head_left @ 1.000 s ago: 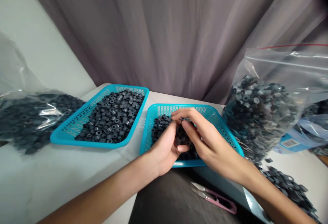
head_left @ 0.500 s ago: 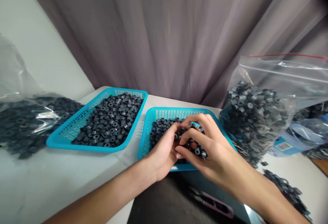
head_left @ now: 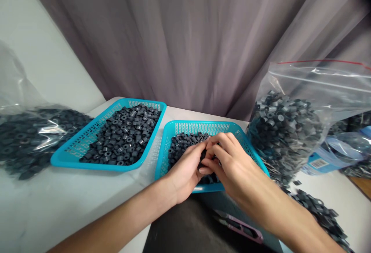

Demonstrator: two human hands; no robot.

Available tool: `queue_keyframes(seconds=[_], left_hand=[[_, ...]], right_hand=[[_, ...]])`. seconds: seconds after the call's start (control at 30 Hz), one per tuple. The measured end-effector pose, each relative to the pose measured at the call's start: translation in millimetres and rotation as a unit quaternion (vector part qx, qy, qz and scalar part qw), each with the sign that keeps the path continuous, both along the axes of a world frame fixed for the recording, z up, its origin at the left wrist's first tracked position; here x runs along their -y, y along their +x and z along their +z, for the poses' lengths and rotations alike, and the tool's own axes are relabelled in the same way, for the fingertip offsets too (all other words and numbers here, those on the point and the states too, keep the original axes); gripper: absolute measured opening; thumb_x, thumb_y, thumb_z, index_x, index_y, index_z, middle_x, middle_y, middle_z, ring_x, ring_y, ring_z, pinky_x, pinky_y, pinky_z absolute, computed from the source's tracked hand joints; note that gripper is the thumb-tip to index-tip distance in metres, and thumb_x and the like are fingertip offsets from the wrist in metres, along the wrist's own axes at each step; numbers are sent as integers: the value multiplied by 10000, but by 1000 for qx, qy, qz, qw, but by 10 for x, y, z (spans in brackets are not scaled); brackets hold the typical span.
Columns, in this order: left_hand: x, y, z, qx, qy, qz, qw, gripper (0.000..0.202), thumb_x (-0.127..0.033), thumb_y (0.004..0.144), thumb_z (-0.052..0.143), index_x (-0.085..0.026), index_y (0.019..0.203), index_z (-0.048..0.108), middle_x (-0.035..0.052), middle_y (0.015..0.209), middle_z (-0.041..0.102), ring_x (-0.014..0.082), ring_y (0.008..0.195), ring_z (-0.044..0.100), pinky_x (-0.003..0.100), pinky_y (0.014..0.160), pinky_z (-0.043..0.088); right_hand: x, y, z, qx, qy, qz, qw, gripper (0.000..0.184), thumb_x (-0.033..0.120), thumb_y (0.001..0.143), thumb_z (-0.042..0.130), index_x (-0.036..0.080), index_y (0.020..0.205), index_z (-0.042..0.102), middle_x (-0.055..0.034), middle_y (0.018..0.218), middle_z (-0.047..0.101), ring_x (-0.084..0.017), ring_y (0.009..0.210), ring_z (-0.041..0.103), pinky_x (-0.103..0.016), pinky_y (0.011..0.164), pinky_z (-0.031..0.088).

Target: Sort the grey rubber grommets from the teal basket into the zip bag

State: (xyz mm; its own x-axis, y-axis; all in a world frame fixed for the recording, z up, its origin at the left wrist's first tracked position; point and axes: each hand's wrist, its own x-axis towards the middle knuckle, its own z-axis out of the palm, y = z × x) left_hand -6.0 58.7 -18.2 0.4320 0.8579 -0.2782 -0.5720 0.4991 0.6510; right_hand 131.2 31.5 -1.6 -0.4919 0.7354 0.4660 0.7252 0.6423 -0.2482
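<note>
Over the right blue basket (head_left: 159, 168), my two hands meet above a heap of small dark grey ring-shaped pieces (head_left: 182, 146). My left hand (head_left: 187, 174) is cupped, palm facing right, its fingers mostly hidden behind my right hand; dark pieces show in the gap by its thumb. Bent fingers of my right hand (head_left: 228, 160) press together at the left palm, closed over the dark pieces there. Exactly which piece the fingertips pinch is hidden. Thread snips (head_left: 239, 225) with a pink handle lie below the basket on a dark surface.
Another blue basket (head_left: 95, 165) of dark rings stands left, beside a clear bag (head_left: 34, 137) of dark pieces. At right are a zip bag (head_left: 290, 121) of grey pieces, a plastic bottle (head_left: 333, 154) and a loose pile (head_left: 319, 212). A grey curtain (head_left: 174, 44) hangs behind.
My right hand's fingers have closed together and drawn in toward my left palm. Earlier they were spread wider, with several dark pieces visible beneath. My left hand has barely moved.
</note>
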Motion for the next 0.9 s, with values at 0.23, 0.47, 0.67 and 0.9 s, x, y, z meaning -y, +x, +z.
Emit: queue_keyframes(seconds=[0.23, 0.47, 0.67, 0.9], left_hand=[[20, 12, 38, -43, 19, 0, 999, 132, -244, 916, 646, -123, 868, 663, -44, 652, 524, 24, 471, 434, 115, 398, 319], [10, 4, 11, -48, 22, 5, 999, 114, -224, 864, 695, -116, 853, 660, -37, 708, 517, 17, 507, 430, 107, 408, 303], [0, -2, 23, -34, 14, 3, 999, 161, -247, 826, 725, -125, 780, 630, -54, 673, 458, 19, 493, 375, 121, 395, 233], [22, -9, 48, -28, 17, 0, 999, 185, -196, 855, 654, -135, 688, 606, -58, 633, 432, 27, 485, 351, 123, 395, 222]], right_hand=[[26, -13, 100, 29, -13, 2, 999, 168, 198, 998, 513, 176, 870, 619, -136, 1024, 551, -293, 1022, 523, -464, 805, 551], [32, 30, 0, 18, -5, 8, 1000, 146, 92, 942, 527, 205, 945, 620, -110, 1029, 577, -284, 1010, 543, -479, 848, 536], [27, -26, 89, -26, -30, -5, 999, 146, 78, 966, 494, 188, 928, 583, -105, 1002, 599, -259, 959, 551, -438, 825, 519], [60, -45, 97, -87, -35, -10, 996, 104, 146, 1008, 477, 209, 967, 549, -82, 999, 618, -240, 949, 552, -420, 848, 482]])
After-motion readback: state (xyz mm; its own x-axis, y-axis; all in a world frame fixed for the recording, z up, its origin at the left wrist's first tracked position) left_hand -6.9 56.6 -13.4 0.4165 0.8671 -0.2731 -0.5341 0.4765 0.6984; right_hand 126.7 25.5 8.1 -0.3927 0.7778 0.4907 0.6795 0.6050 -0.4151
